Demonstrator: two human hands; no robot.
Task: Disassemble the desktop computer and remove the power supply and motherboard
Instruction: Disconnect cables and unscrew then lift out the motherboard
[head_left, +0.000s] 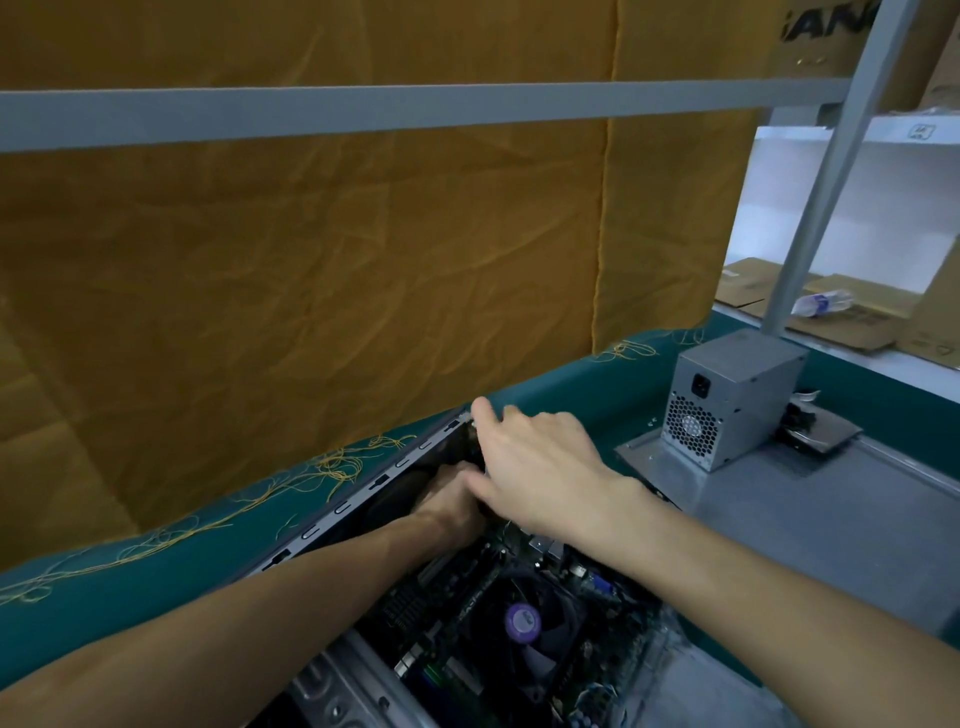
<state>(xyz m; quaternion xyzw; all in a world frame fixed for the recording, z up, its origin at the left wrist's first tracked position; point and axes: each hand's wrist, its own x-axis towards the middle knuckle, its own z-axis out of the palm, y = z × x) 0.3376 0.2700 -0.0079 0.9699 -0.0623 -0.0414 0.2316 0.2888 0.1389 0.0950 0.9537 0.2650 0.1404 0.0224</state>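
Behind the workbench hangs a big creased mustard-yellow cloth (311, 291), crossed by a grey metal rail (415, 111). Below it runs the bench top (156, 566), covered in dark green fabric with loose yellow threads strewn along its far edge.

On that green surface the open desktop case (332, 512) lies on its side, its long axis running from the lower left near the viewer up toward the right and away. Inside it the motherboard (457, 670) lies flat and face up, still in the case, with a black cooler fan (530, 623) bearing a purple round label near its middle.

To the right a grey metal side panel (810, 525) lies flat on the bench. The power supply (737, 400) stands on the far end of that panel, out of the case, its honeycomb vent and mains socket facing the viewer.

Left hand (452, 499) reaches deep into the far end of the case, its fingers curled down and hidden in the dark interior; what they grip cannot be told. Right hand (540, 462) lies just above it, fingers fairly straight and together, tips touching the case's far upper corner.
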